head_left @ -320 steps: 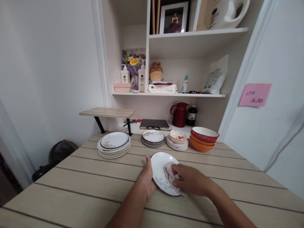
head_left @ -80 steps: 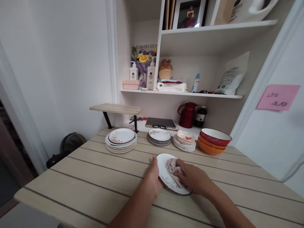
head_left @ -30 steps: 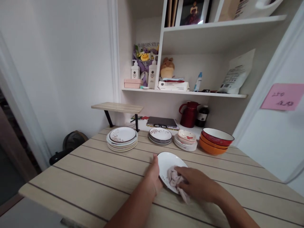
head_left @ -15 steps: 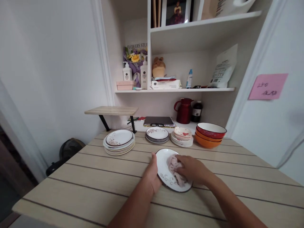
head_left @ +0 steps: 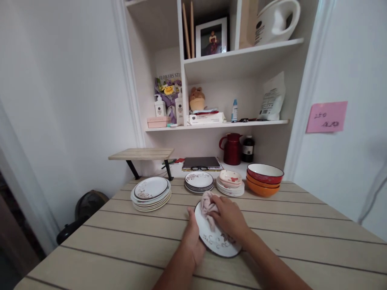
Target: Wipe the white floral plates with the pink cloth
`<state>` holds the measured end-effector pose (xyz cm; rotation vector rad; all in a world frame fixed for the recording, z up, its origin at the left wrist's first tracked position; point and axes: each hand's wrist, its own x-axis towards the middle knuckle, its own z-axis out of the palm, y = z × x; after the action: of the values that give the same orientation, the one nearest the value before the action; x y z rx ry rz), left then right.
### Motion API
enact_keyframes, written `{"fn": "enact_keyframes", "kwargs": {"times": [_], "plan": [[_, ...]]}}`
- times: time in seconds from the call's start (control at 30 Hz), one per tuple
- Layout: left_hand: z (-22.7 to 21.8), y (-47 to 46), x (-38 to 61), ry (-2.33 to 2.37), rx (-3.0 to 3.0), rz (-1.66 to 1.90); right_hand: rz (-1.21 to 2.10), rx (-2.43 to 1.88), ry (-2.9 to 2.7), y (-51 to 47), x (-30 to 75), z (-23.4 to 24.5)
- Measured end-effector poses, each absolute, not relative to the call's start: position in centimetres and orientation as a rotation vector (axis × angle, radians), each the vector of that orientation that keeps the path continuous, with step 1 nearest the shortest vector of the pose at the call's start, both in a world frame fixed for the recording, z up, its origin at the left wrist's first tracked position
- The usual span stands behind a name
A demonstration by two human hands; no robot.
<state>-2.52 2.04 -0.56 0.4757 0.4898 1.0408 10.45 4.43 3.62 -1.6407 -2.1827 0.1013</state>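
A white plate (head_left: pixel 216 240) with a dark rim and a small printed pattern lies on the wooden table (head_left: pixel 127 237) in front of me. My left hand (head_left: pixel 193 237) grips its left edge, fingers curled round the rim. My right hand (head_left: pixel 228 217) presses a crumpled pink cloth (head_left: pixel 207 204) against the plate's far edge, fingers closed on the cloth.
Behind the plate stand a stack of large plates (head_left: pixel 150 193), a smaller plate stack (head_left: pixel 198 181), small dishes (head_left: pixel 229 182) and red and orange bowls (head_left: pixel 264 178). A red jug (head_left: pixel 232 149), a low wooden riser (head_left: pixel 141 154) and stocked shelves (head_left: pixel 217 124) fill the alcove.
My right hand has slid the pink cloth from the plate's middle up to its far edge. My left hand keeps its hold on the left rim. The camera has tilted and shifted.
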Motion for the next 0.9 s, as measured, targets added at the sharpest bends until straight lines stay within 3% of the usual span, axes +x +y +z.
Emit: {"fn": "enact_keyframes", "kwargs": {"times": [0.27, 0.4, 0.63, 0.73, 0.9], "plan": [[-0.2, 1.8, -3.0, 0.442, 0.474, 0.944, 0.287, -1.508, -2.596, 1.4, 12.8, 4.1], [-0.7, 1.9, -2.8, 0.449, 0.477, 1.019, 0.305, -1.426, -2.411, 1.8, 10.9, 3.8], [-1.3, 2.1, -2.5, 0.41, 0.472, 1.001, 0.067, -1.697, -2.136, 4.1, 10.2, 3.1], [-1.3, 2.1, -2.5, 0.374, 0.475, 1.032, 0.034, -1.529, -2.245, 3.9, 9.9, 3.1], [-1.5, 2.3, -3.0, 0.318, 0.462, 1.021, 0.243, -1.191, -2.432, 2.5, 9.7, 3.8]]}}
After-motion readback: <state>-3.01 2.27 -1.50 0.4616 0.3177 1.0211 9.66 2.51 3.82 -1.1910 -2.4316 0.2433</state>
